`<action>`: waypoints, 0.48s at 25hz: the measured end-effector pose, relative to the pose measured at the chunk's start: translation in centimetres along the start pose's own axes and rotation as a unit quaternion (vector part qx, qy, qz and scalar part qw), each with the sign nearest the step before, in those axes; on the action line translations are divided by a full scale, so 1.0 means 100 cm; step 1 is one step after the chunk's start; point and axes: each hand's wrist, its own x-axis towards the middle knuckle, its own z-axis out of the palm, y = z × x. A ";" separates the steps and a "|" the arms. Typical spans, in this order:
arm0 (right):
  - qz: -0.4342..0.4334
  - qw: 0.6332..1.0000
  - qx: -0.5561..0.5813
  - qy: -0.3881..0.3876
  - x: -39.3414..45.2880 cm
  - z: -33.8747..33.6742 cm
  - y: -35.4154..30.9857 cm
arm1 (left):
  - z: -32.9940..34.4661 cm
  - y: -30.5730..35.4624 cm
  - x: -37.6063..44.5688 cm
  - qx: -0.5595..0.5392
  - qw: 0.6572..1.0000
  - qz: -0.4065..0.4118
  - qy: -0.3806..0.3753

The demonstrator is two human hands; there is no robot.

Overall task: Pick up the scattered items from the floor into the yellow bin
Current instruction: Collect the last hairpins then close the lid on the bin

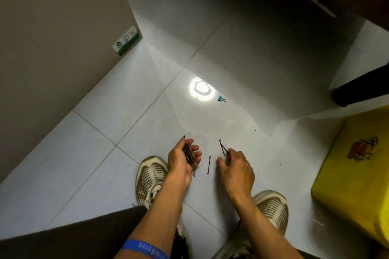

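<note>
My left hand (182, 159) is cupped palm-up low over the white tiled floor, shut on a bundle of dark hairpins (188, 154). To its right, my right hand (236, 169) pinches a few hairpins (222, 147) between its fingertips, their ends pointing up and away. One loose hairpin (209, 164) lies on the tile between the two hands. A small blue binder clip (221, 99) lies farther off, beside a bright light reflection. The yellow bin (355, 174) stands at the right edge, only partly in view.
My two striped sneakers (150, 176) (272, 209) rest on the floor just behind the hands. A grey cabinet side (59, 44) with a green-and-white label rises at the left. A dark furniture leg (362, 88) stands at the right, above the bin.
</note>
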 end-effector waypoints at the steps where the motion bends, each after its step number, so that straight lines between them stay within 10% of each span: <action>1: -0.018 0.999 -0.031 -0.006 0.002 0.004 0.003 | -0.006 -0.001 -0.001 0.003 1.000 0.005 0.009; 12: -0.045 0.993 -0.075 -0.080 -0.020 0.026 -0.024 | -0.024 0.011 -0.007 -0.026 0.998 0.038 0.040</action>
